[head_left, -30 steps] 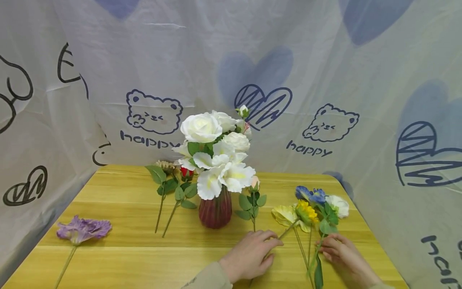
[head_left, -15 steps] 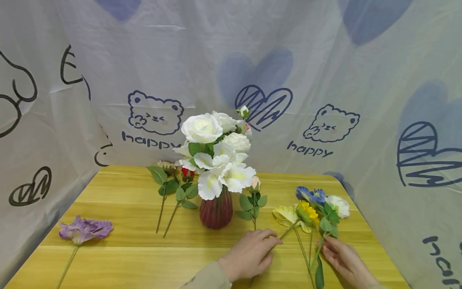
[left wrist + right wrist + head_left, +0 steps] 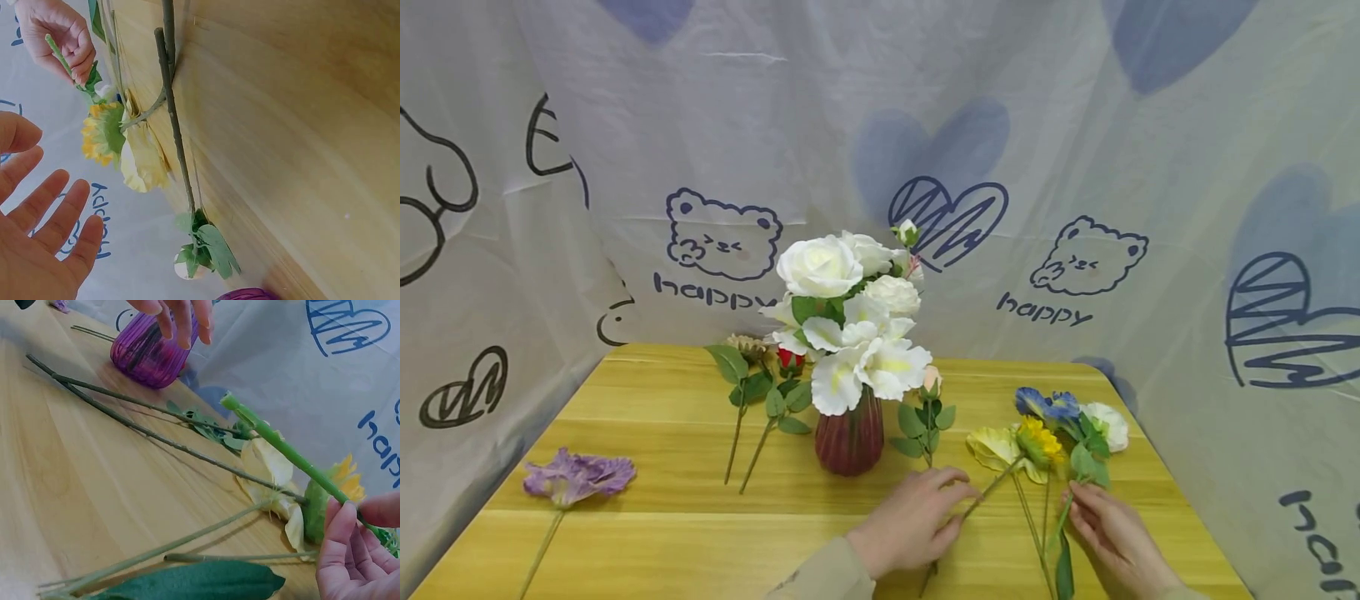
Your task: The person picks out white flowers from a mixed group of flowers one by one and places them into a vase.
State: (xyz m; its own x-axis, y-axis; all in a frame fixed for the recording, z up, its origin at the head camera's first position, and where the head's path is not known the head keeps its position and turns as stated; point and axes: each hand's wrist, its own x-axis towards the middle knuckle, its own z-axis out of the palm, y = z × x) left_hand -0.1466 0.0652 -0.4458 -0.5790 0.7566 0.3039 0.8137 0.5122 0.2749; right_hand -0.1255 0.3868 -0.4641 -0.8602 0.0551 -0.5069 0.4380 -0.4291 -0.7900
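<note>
My right hand (image 3: 1116,533) pinches a cut green stem (image 3: 294,457) between thumb and fingers. In the head view, that stem leads up to leaves and a white flower (image 3: 1108,427) at the right of the table. My left hand (image 3: 913,523), its fingers spread and holding nothing in the left wrist view, hovers near the stem of a yellow sunflower (image 3: 1040,442). Beside the sunflower lie a pale yellow flower (image 3: 992,448) and a blue flower (image 3: 1048,406). A pink rosebud (image 3: 931,382) with green leaves lies behind my left hand.
A ribbed dark red vase (image 3: 848,442) full of white flowers (image 3: 850,308) stands mid-table. Left of it lie a red rose (image 3: 789,360) and a beige flower (image 3: 747,347). A purple flower (image 3: 578,479) rests at the table's left. Printed cloth (image 3: 835,150) hangs behind.
My right hand has closed its fingertips on the green stem, and the white flower has shifted slightly right. My left hand has drawn back a little to the left, near the sunflower stem.
</note>
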